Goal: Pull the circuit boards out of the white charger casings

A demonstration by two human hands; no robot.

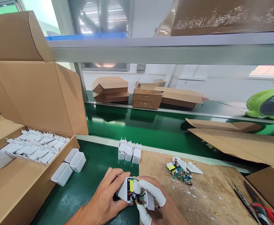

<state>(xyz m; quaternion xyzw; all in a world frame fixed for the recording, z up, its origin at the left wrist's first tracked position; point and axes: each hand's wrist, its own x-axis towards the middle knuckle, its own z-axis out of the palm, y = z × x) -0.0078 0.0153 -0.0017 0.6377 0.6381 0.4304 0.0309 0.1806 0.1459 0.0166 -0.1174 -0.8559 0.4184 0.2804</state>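
My left hand [106,197] is wrapped round a white plastic housing [123,190] low in the middle of the head view. At the housing's open end a small circuit board [132,192] with a yellow part shows. My right hand [153,195], with white covers on some fingers, pinches the board and a white end piece [149,200] beside it. To the right, loose circuit boards [179,172] and a white plug cover [194,167] lie on a brown board [198,193]. Three white adapters [129,151] stand in a row beyond my hands.
At the left an open carton [64,150] holds several white adapters, with empty white housings [62,174] beside it. Pliers with red handles [263,212] and tweezers [242,197] lie right. Cardboard [232,140] and a green fan [268,101] are beyond.
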